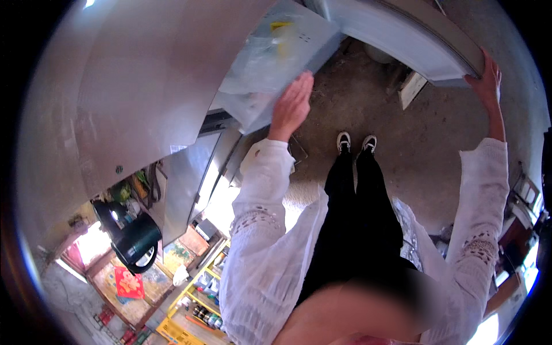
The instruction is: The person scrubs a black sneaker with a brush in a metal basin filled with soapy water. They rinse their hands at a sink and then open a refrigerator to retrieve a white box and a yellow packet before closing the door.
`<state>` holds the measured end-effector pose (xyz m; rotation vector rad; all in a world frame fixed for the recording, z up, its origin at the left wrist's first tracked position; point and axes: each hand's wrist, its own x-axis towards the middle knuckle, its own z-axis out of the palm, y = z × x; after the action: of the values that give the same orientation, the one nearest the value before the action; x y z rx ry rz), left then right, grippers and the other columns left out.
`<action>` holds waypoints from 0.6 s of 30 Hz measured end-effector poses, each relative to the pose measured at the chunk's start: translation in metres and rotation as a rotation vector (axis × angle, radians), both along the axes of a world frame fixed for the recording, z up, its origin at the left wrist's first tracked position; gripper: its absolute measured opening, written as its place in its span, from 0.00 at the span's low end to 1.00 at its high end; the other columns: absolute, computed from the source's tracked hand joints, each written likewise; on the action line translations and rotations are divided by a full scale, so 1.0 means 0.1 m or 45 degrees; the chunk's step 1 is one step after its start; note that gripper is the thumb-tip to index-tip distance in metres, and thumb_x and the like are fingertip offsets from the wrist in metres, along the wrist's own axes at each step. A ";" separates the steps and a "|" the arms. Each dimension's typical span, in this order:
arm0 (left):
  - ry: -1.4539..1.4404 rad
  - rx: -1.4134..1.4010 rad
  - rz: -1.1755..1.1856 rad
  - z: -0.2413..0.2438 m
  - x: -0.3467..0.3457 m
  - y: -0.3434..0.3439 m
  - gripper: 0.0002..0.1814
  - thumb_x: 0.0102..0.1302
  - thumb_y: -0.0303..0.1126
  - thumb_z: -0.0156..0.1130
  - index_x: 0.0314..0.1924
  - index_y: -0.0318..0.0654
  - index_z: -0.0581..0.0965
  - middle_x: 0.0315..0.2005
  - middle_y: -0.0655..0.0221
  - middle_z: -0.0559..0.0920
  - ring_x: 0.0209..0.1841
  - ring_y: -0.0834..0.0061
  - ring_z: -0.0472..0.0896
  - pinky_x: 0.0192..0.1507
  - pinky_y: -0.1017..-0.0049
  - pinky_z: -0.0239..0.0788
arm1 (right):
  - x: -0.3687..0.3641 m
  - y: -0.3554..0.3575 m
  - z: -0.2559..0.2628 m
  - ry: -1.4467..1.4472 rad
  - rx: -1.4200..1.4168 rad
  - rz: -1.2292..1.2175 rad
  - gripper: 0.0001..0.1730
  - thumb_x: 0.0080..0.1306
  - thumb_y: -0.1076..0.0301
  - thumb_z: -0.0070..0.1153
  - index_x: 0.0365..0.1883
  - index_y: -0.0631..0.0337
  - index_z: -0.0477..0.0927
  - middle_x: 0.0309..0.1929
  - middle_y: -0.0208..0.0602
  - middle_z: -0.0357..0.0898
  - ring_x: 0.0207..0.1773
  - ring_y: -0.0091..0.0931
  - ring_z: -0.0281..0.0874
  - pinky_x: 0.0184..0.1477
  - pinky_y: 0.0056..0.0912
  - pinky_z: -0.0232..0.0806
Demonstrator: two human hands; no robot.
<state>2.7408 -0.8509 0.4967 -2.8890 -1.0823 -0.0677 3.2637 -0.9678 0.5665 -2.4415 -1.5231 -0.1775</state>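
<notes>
My left hand (293, 103) lies with fingers extended against the front edge of a pale, translucent drawer (258, 110) in an upright refrigerator or freezer; its palm is hidden. Blurred contents with a yellow patch (281, 26) show in the drawer. At the right, my right hand (487, 77) grips the edge of the appliance's door (431, 41), which stands swung out with its white inner side showing. The grey outer side (142, 86) of the cabinet fills the upper left.
A dark green cylindrical device (136, 243) hangs at the lower left. Beyond it is a yellow shelf rack (189, 297) holding bottles and small goods. A white board (412, 90) leans on the concrete floor (401, 129) below the door.
</notes>
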 end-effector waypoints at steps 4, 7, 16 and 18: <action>0.035 0.044 0.175 -0.02 -0.24 0.63 0.29 0.61 0.24 0.44 0.65 0.40 0.61 0.66 0.67 0.61 0.69 0.70 0.57 0.69 0.69 0.45 | 0.01 0.03 -0.01 -0.042 -0.029 0.043 0.55 0.42 0.59 0.73 0.68 0.40 0.54 0.61 0.41 0.64 0.65 0.40 0.58 0.67 0.46 0.48; 0.134 0.243 0.136 0.03 -0.36 1.14 0.31 0.60 0.24 0.46 0.66 0.40 0.60 0.68 0.69 0.58 0.70 0.71 0.54 0.70 0.67 0.44 | 0.00 0.00 -0.02 -0.076 -0.034 0.010 0.55 0.42 0.61 0.72 0.68 0.38 0.55 0.62 0.42 0.63 0.64 0.42 0.59 0.66 0.48 0.51; -0.594 0.114 0.568 -0.33 -0.70 0.84 0.18 0.56 0.25 0.54 0.49 0.36 0.74 0.49 0.55 0.76 0.54 0.53 0.71 0.57 0.61 0.62 | -1.34 -0.58 0.27 -0.209 -0.432 0.026 0.61 0.47 0.34 0.61 0.68 0.62 0.49 0.58 0.52 0.64 0.62 0.42 0.63 0.68 0.54 0.44; -0.850 0.164 0.741 -0.80 -0.93 0.21 0.16 0.55 0.21 0.54 0.46 0.36 0.75 0.43 0.56 0.78 0.48 0.53 0.73 0.50 0.59 0.63 | -1.98 -0.77 0.57 -0.108 -0.607 0.009 0.61 0.51 0.31 0.56 0.66 0.71 0.49 0.59 0.56 0.63 0.63 0.44 0.62 0.67 0.54 0.46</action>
<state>2.6480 -0.8300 0.4166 -2.3486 -1.8724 -1.0711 3.0655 -1.0452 0.6239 -2.8151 -1.7783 0.0993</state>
